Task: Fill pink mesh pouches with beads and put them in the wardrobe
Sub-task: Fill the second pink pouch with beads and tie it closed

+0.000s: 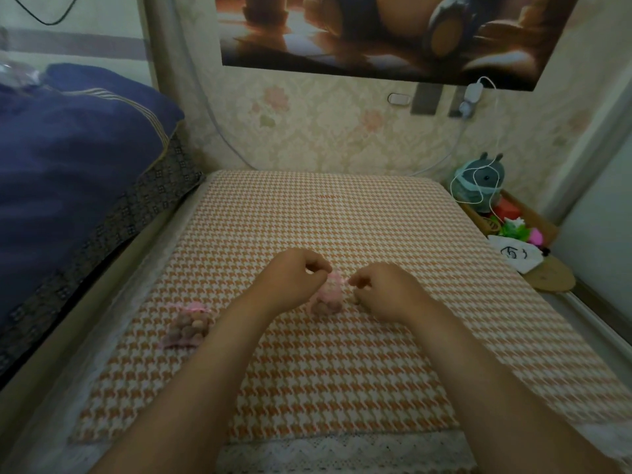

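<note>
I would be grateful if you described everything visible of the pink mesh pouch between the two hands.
The pink mesh pouch stands roughly upright on the orange-and-white houndstooth cloth, its bottom bulging with brownish beads, its neck gathered into a frill. The left hand and right hand flank it, each seemingly pinching a pink drawstring at the neck. Blur hides finer detail.

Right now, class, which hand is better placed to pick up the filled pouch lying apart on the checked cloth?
Probably the left hand. The spare pouch lies beside its forearm; the right hand would have to cross the centre pouch both pinch.
</note>
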### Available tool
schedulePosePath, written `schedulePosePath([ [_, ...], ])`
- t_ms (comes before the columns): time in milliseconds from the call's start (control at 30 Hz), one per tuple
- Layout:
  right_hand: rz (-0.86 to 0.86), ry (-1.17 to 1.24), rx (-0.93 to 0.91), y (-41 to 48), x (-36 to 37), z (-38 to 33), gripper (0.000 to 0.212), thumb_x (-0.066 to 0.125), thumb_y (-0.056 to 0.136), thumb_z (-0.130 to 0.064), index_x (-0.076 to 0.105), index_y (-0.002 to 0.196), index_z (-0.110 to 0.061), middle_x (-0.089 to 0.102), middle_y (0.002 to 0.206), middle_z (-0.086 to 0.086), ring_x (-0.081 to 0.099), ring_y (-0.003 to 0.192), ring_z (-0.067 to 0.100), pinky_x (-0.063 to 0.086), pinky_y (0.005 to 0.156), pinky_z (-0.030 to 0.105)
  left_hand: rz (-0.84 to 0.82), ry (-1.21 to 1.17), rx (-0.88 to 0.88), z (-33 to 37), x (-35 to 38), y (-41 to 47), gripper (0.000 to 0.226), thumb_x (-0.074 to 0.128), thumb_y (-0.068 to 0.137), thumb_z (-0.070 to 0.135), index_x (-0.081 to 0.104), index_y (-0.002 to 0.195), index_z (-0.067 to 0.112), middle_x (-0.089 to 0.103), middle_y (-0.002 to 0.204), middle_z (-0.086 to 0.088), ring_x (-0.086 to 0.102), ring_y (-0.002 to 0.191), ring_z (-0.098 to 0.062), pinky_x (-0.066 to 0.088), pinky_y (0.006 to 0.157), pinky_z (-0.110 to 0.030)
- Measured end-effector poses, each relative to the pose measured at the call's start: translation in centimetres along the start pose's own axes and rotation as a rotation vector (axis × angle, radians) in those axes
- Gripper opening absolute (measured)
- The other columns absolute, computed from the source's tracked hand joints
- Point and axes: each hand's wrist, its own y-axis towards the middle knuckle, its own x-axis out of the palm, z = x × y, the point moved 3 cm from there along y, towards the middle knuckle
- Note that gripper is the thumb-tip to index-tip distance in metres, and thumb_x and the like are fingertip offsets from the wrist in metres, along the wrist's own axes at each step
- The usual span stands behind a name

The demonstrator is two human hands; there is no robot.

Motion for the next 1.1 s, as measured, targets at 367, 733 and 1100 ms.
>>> schedulePosePath([
  [367, 0.163, 0.066, 0.011, 0.8, 0.1, -0.9, 0.021, 0.063, 0.091, -0.036, 0.072, 0.110, -0.031, 0.072, 0.103, -0.011, 0.065, 0.097, 0.013, 0.052, 0.081, 0.031, -0.035, -0.007, -0.005, -0.2, 0.1, 0.1, 0.019, 0.066, 0.087, 0.031, 0.074, 0.104, 0.028, 0.068, 0.114, 0.015, 0.058, 0.081, 0.005, 0.046, 0.076, -0.019],
  [733, 0.339, 0.360, -0.198, -1.1, -1.8, -4.6, 0.011, 0.075, 0.083, -0.039, 0.074, 0.091, -0.030, 0.070, 0.084, -0.020, 0.058, 0.074, -0.009, 0.040, 0.065, 0.013, -0.052, -0.083, 0.011, -0.1, -0.2, -0.2, 0.023, 0.056, 0.093, 0.022, 0.073, 0.110, 0.024, 0.071, 0.101, 0.008, 0.056, 0.075, 0.001, 0.042, 0.070, -0.021],
  [1100, 0.333, 0.332, -0.075, -0.1, -1.8, -1.1, 0.013, 0.067, 0.091, -0.022, 0.074, 0.100, -0.029, 0.069, 0.098, -0.017, 0.062, 0.086, -0.003, 0.052, 0.083, 0.024, -0.014, -0.033, -0.025, -0.3, -0.3, -0.2, 0.022, 0.061, 0.090, 0.026, 0.074, 0.107, 0.023, 0.069, 0.113, 0.011, 0.056, 0.089, -0.003, 0.047, 0.087, -0.023],
])
